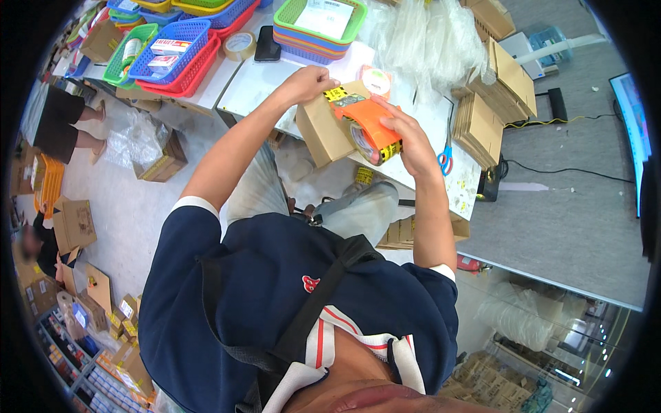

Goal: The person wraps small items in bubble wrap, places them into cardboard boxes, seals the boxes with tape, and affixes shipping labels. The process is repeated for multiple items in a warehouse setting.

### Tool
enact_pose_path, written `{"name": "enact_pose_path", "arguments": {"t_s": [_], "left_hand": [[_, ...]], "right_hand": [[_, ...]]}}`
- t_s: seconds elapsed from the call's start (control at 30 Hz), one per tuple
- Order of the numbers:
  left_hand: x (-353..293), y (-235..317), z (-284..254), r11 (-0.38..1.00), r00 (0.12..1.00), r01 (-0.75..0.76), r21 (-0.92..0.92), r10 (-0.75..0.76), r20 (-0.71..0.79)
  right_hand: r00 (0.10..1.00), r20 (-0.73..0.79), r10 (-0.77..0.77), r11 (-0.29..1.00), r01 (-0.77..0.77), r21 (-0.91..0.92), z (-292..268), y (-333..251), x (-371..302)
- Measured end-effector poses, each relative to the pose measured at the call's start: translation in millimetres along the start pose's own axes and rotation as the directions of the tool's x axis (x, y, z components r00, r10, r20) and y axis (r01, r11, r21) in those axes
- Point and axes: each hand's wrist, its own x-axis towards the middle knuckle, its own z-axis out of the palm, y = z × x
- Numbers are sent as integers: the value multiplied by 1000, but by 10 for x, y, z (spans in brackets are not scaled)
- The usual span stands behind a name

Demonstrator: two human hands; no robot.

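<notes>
**Tape Gun (375,122) and Box (322,132) Met at the Front Edge of a Busy Bench (249,86)**

A white bench stretched before a person in a navy shirt (241,289). Along its far side stood nested baskets (320,51), green on top, with clear bags (427,41) heaped to their right and a phone (267,43) and a tape roll (239,45) to their left. A grey bench (564,220) with a monitor (628,138) spread to the right. On the left, pale floor (200,148) held a carton (162,165) topped with plastic wrap, with another person (58,127) nearby.

The brown box sat tilted at the white bench's front edge, partly over the person's legs; whether it touched the bench could not be told. The right grip (411,135) was clamped on the orange tape gun, which lay against the box. The left grip (311,84), fingers curled, was at the box's upper edge; whether it pinched the cardboard could not be told.

Scissors (446,162) lay near the bench's right edge, beside stacked flat cartons (478,131), leaving tighter room past the right grip. More white surface showed between the phone and the left forearm, and a stretch of floor separated that forearm from the carton.
</notes>
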Motion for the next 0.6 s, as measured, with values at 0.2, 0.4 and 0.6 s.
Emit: {"name": "enact_pose_path", "arguments": {"t_s": [0.2,0.4,0.6], "left_hand": [[-46,144,-48,999,1000,0,37,0,12],[-51,69,-6,999,1000,9,36,-10,21],[-39,66,-10,998,999,38,49,-39,26]], "right_hand": [[997,13,71,997,-71,33,-55,-76,-542],[998,-28,50,998,-49,27,-168,121,-897],[1000,-3,17,999,-17,-49,-382,580,-892]]}}
